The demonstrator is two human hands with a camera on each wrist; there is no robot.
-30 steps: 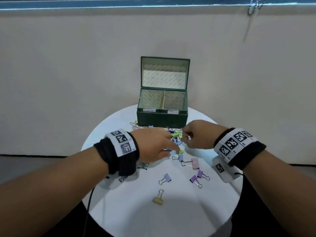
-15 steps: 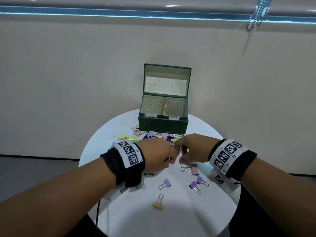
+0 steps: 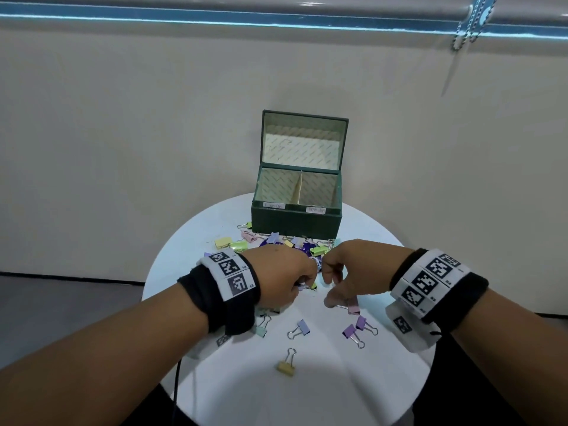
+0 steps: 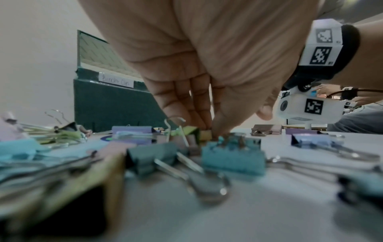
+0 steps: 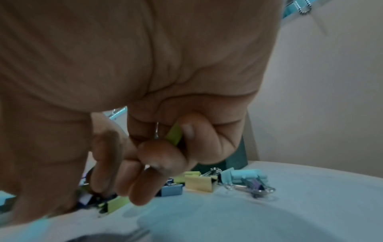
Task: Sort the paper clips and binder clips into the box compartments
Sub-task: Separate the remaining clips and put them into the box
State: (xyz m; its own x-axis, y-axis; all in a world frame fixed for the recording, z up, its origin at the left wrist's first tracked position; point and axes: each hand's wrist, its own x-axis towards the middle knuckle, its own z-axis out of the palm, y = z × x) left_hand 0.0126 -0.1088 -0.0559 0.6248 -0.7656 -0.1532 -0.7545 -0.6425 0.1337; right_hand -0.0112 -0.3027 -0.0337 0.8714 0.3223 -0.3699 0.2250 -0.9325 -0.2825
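Box (image 3: 295, 221) lid stands open; both visible compartments look bare.

A round white tabletop (image 3: 307, 392) stands close against a plain beige wall (image 3: 123, 118). Along the top of the wall runs a grey rail with a pale blue strip (image 3: 215, 21), and a beaded metal chain (image 3: 461, 35) hangs from it at the right. Grey floor (image 3: 61, 302) meets the wall at a dark skirting line.
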